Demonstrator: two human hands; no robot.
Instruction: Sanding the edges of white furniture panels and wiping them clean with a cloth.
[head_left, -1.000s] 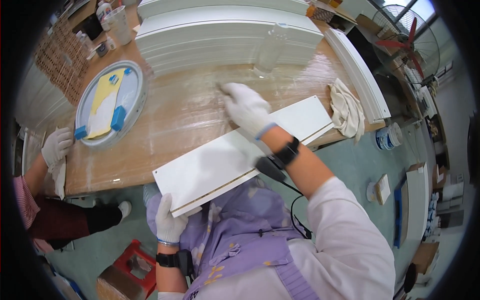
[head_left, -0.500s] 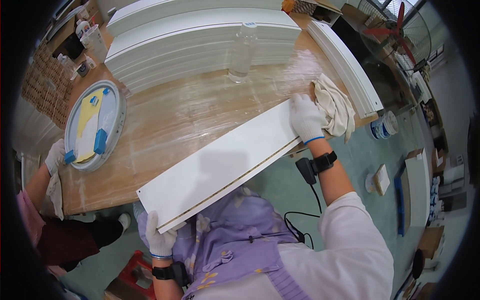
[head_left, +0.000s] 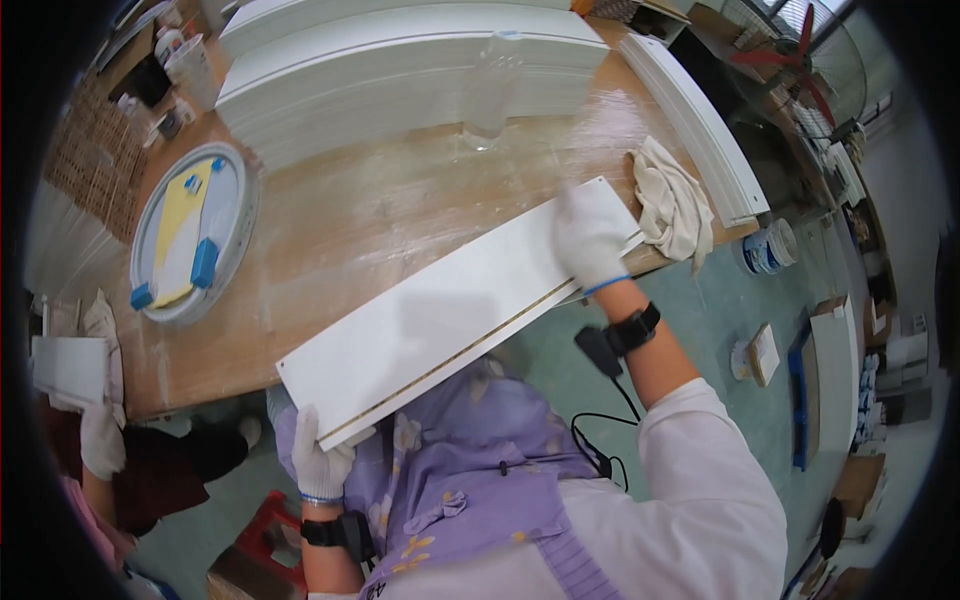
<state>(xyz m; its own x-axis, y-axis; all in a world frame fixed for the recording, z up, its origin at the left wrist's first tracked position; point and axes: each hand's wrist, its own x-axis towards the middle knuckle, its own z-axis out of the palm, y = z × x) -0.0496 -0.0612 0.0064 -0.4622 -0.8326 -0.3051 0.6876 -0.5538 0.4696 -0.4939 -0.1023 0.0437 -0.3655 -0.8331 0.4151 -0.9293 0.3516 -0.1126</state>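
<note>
The long white flat panel [head_left: 455, 310] lies tilted across the wooden table [head_left: 380, 210] edge. My gloved right hand [head_left: 590, 237] presses flat on its far end, arm extended; my gloved left hand [head_left: 322, 462] grips its near corner, fingers curled around it.

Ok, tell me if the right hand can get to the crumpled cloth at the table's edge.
Probably yes: the right hand rests on the white panel's end, the cloth lies just beside it, nothing between, though it would have to let go.
</note>
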